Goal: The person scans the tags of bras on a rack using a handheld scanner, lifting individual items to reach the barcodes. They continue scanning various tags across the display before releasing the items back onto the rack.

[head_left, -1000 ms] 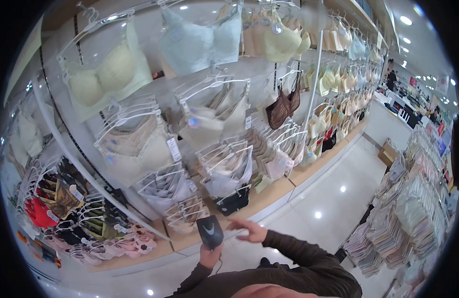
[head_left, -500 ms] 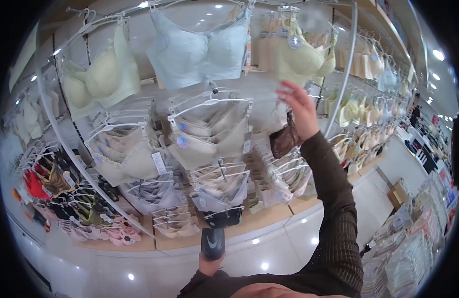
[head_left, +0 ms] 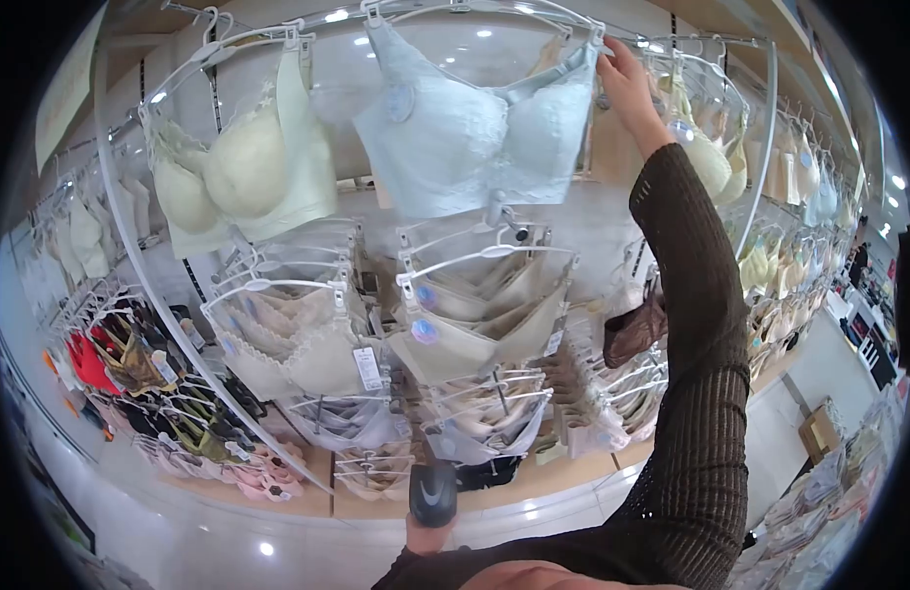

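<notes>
My right hand (head_left: 630, 87) is raised at the top of the rack, its fingers closed around the right end of a white hanger (head_left: 455, 12). From that hanger hangs a light blue bra (head_left: 455, 128) with a round sticker on one cup. Low in front of my body, my left hand (head_left: 430, 534) grips a dark handheld barcode scanner (head_left: 433, 495), whose head points toward the rack. A dark brown bra (head_left: 632, 332) hangs at mid height, partly behind my right sleeve.
A pale green bra (head_left: 263, 162) hangs left of the blue one. Beige bras (head_left: 485, 324) fill the lower hooks. Curved metal uprights (head_left: 170, 315) frame the section. Behind me to the right are bagged garments (head_left: 829, 501) and a cardboard box (head_left: 819, 433).
My right hand has moved up from beside the brown bra to the light blue bra's hanger. The view has shifted, so the rack sits lower and farther right. The scanner stays in my left hand.
</notes>
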### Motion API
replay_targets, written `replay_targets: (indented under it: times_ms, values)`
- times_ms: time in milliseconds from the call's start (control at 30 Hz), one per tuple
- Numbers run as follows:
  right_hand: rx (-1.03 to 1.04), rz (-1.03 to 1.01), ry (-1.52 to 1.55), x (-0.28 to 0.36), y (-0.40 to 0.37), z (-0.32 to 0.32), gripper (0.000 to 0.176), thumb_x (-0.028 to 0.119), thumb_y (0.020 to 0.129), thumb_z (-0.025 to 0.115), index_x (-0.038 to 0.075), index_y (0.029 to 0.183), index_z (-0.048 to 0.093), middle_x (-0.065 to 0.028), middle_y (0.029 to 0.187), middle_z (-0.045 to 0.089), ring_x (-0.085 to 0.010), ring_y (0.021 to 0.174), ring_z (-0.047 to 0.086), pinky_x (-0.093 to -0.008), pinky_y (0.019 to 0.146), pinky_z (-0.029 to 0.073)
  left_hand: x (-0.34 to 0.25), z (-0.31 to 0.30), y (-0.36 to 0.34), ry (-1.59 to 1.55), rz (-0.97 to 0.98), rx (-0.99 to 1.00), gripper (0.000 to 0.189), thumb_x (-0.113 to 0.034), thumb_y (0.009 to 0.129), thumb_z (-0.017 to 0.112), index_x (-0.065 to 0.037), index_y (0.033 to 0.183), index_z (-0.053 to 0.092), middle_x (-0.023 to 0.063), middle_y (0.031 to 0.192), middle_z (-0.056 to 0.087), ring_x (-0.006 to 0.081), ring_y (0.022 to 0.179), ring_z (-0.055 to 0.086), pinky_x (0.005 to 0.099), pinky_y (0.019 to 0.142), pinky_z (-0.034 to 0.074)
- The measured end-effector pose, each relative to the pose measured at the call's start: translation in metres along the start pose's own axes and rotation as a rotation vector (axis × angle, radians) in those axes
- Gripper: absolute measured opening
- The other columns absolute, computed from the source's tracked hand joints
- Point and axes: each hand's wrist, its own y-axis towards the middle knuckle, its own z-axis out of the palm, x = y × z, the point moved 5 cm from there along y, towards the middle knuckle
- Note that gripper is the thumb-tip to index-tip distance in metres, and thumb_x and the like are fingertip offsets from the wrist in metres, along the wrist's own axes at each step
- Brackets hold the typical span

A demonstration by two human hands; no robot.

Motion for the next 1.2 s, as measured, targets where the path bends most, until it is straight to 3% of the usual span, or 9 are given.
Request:
replay_targets:
  times_ms: [200, 333, 400, 467, 767, 933, 1000, 1133, 1200]
  values:
    - [0.252, 0.122, 0.356, -0.005, 0.016, 0.037, 0.047, 0.027, 0.092, 0.064, 0.008, 0.134, 0.052, -0.0028, 0.11, 0.062, -0.0115, 0.096, 0.058, -0.0272, 0.082, 0.047, -0.001, -0.028, 0.029, 0.11, 0.078, 0.043, 0.042, -0.004, 0.073, 0.078, 0.0, 0.111, 0.06, 0.0046, 0.095, 0.066, 0.0111, 0.085, 0.063, 0.0283, 0.078, 0.05]
    - [0.001, 0.025, -0.068, 0.002, 0.025, 0.038, 0.051, 0.038, 0.088, 0.068, 0.006, 0.126, 0.057, -0.0083, 0.111, 0.063, -0.0171, 0.099, 0.06, -0.0286, 0.081, 0.049, 0.006, -0.036, 0.041, 0.044, 0.097, 0.02, 0.043, -0.001, 0.073, 0.076, 0.0, 0.112, 0.059, 0.0041, 0.094, 0.065, 0.0114, 0.083, 0.062, 0.028, 0.077, 0.05]
    - [-0.005, -0.04, 0.252, 0.005, 0.024, 0.044, 0.058, 0.025, 0.09, 0.063, 0.012, 0.141, 0.037, -0.0086, 0.121, 0.052, -0.0212, 0.095, 0.051, -0.0379, 0.084, 0.047, 0.005, -0.034, 0.044, -0.005, 0.068, 0.026, 0.042, 0.0, 0.074, 0.076, -0.001, 0.112, 0.058, 0.0039, 0.095, 0.065, 0.0112, 0.083, 0.062, 0.0277, 0.077, 0.05]
    - [-0.067, -0.233, -0.043, 0.022, 0.031, 0.036, 0.043, 0.037, 0.089, 0.067, 0.005, 0.118, 0.062, -0.0058, 0.1, 0.063, -0.0137, 0.09, 0.06, -0.0282, 0.074, 0.049, -0.007, -0.028, 0.048, 0.053, 0.137, 0.026, 0.04, -0.001, 0.074, 0.076, 0.0, 0.111, 0.059, 0.0043, 0.096, 0.065, 0.0112, 0.084, 0.062, 0.0277, 0.076, 0.05]
    - [0.275, 0.041, -0.006, 0.009, 0.035, 0.051, 0.039, 0.045, 0.094, 0.055, 0.007, 0.093, 0.064, 0.006, 0.067, 0.049, -0.0038, 0.06, 0.045, -0.0224, 0.053, 0.036, 0.0, 0.009, 0.048, 0.039, 0.002, 0.015, 0.03, -0.006, 0.074, 0.077, -0.001, 0.101, 0.064, 0.0028, 0.09, 0.067, 0.0108, 0.082, 0.062, 0.0281, 0.077, 0.05]
    - [0.057, 0.041, 0.116, -0.035, 0.068, 0.052, 0.033, 0.037, 0.093, 0.06, 0.005, 0.083, 0.063, 0.0056, 0.059, 0.049, -0.0037, 0.052, 0.044, -0.0219, 0.048, 0.034, -0.004, 0.031, 0.052, -0.029, 0.027, 0.016, 0.031, -0.006, 0.074, 0.077, -0.002, 0.102, 0.064, 0.0026, 0.09, 0.067, 0.0101, 0.082, 0.062, 0.0276, 0.076, 0.05]
    - [0.029, 0.046, 0.332, -0.112, 0.111, 0.054, 0.026, 0.026, 0.096, 0.051, 0.008, 0.11, 0.062, -0.0071, 0.094, 0.06, -0.0169, 0.084, 0.052, -0.0343, 0.075, 0.046, -0.004, 0.04, 0.052, -0.066, 0.015, 0.014, 0.031, -0.006, 0.074, 0.077, -0.002, 0.102, 0.064, 0.0025, 0.09, 0.066, 0.01, 0.082, 0.062, 0.0274, 0.076, 0.049]
    - [-0.231, -0.009, 0.279, -0.007, 0.042, 0.013, 0.024, 0.023, 0.093, 0.052, 0.004, 0.093, 0.065, -0.0125, 0.083, 0.065, -0.0238, 0.078, 0.059, -0.0376, 0.072, 0.046, 0.002, 0.052, 0.057, -0.002, 0.075, 0.01, 0.032, -0.005, 0.074, 0.077, -0.001, 0.103, 0.064, 0.0031, 0.092, 0.067, 0.0111, 0.083, 0.063, 0.0281, 0.077, 0.05]
    - [-0.377, -0.254, -0.389, 0.02, 0.024, 0.002, 0.023, 0.02, 0.09, 0.055, 0.0, 0.089, 0.065, -0.0195, 0.081, 0.066, -0.0345, 0.079, 0.063, -0.0426, 0.072, 0.047, 0.005, 0.059, 0.057, 0.028, 0.067, 0.018, 0.032, -0.005, 0.074, 0.078, -0.001, 0.103, 0.064, 0.0035, 0.093, 0.067, 0.0117, 0.084, 0.063, 0.0285, 0.077, 0.05]
